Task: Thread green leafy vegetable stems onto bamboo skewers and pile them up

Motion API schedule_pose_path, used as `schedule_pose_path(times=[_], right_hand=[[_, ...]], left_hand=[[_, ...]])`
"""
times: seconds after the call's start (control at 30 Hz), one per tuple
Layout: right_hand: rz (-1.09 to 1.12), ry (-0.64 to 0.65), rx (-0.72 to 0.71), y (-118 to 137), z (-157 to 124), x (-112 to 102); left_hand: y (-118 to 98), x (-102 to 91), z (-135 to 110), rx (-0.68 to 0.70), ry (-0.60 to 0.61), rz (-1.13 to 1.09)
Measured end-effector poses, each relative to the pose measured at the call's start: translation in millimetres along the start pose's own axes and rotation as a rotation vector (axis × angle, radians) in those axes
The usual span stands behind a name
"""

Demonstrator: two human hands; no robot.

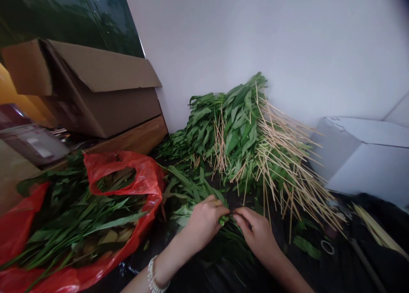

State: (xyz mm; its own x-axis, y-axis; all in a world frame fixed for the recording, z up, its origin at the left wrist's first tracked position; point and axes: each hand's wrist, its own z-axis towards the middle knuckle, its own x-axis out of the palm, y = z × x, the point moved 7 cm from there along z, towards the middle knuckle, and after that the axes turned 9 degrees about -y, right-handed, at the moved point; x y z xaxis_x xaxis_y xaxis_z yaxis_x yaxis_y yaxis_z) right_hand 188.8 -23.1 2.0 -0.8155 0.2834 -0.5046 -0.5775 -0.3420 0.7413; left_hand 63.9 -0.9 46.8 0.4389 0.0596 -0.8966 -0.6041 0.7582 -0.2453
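My left hand (pixel 206 220) is closed around a bunch of leafy green stems, and their cut ends (pixel 223 219) stick out beside its fingers. My right hand (pixel 257 233) is pinched at those ends, fingertips touching or nearly touching the left hand. Whatever is between the right fingertips is too small to make out. Long narrow green leaves (pixel 194 182) spread behind the left hand. Farther back, bundles of leafy greens (pixel 239 114) are piled against the wall, with many thin wooden skewers (pixel 287 148) protruding to the right.
To the left, an open red plastic bag (pixel 153 173) holds loose greens. An open cardboard box (pixel 124 109) stands behind it. A white box (pixel 367 169) is at the right. Nearer me on the dark surface lie a white ring (pixel 327 247) and pale flat strips (pixel 377 227).
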Motion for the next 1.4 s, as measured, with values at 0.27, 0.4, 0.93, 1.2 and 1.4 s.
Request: schedule_pose_path(times=[0.27, 0.4, 0.93, 1.2, 1.4], right_hand=[[-0.264, 0.086, -0.162, 5, -2, 3], [-0.351, 0.109, -0.205, 7, -4, 6], [0.046, 0.152, -0.091, 26, 2, 3], [0.092, 0.180, 0.108, -4, 7, -14], [0.215, 0.245, 0.212, -12, 2, 1]], left_hand=[[3, 0.6, -1, 0.027, 0.021, 0.031], [2, 6.2, -4, 0.069, 0.026, 0.123], [19, -11.9, 13, -0.242, 0.061, -0.298], [67, -72.6, 8, -0.368, -0.129, -0.103], [58, -88.6, 7, -0.372, -0.223, -0.248]])
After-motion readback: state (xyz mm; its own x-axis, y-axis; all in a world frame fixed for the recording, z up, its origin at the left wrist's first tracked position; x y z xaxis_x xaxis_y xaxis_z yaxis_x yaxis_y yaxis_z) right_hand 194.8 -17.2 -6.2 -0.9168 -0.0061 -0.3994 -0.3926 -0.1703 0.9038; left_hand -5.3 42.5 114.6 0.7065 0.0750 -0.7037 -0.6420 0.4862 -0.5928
